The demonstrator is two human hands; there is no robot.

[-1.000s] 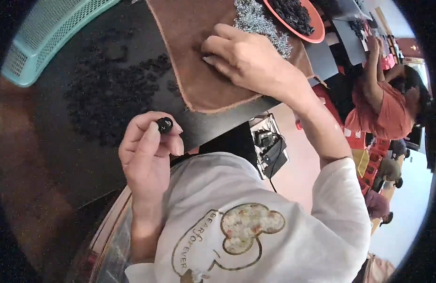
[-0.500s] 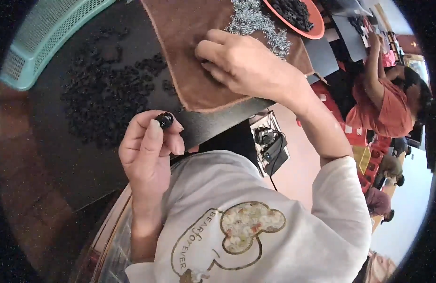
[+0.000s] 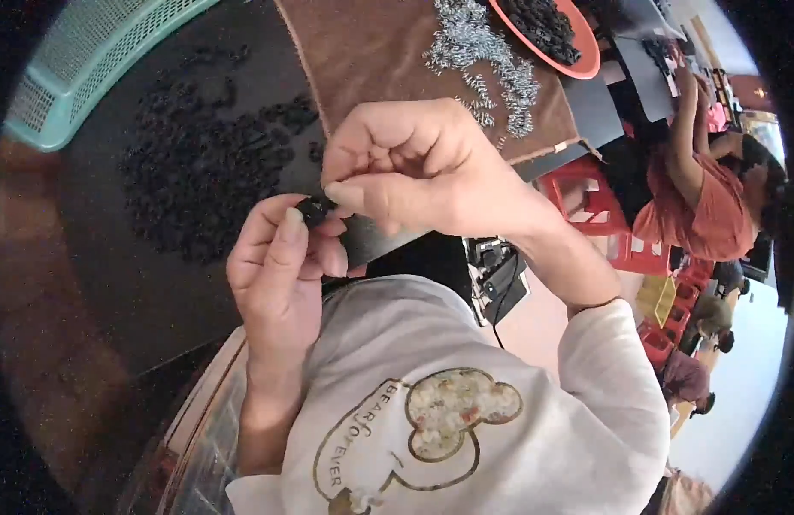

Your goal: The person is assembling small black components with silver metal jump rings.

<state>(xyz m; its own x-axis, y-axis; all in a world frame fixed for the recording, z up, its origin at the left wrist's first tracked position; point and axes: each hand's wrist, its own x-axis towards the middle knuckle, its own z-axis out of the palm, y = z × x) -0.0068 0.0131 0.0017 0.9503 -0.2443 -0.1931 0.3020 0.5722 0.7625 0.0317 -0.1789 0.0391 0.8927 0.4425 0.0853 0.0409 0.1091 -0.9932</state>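
Note:
Between the thumb and fingers of my left hand (image 3: 281,262) is a small black plastic part (image 3: 312,210), held just off the table's near edge. My right hand (image 3: 414,167) meets it from the right, thumb and forefinger pinched together at the part; whatever sits in that pinch is too small or hidden to make out. Beyond my hands, a brown cloth (image 3: 371,51) covers part of the dark table, and a pile of small metal springs (image 3: 487,64) lies on it. To the left a wide heap of small black parts (image 3: 204,172) is spread over the tabletop.
A green perforated basket (image 3: 49,116) stands at the far left. An orange bowl (image 3: 588,60) of black pieces sits at the back right. Beyond it a person in a red shirt (image 3: 702,210) works at another table, near red stools (image 3: 586,206). Dark devices with cables (image 3: 504,279) lie below the table edge.
My right hand has left the brown cloth and come toward me and left, to the black part. My left hand keeps its hold, shifted slightly right.

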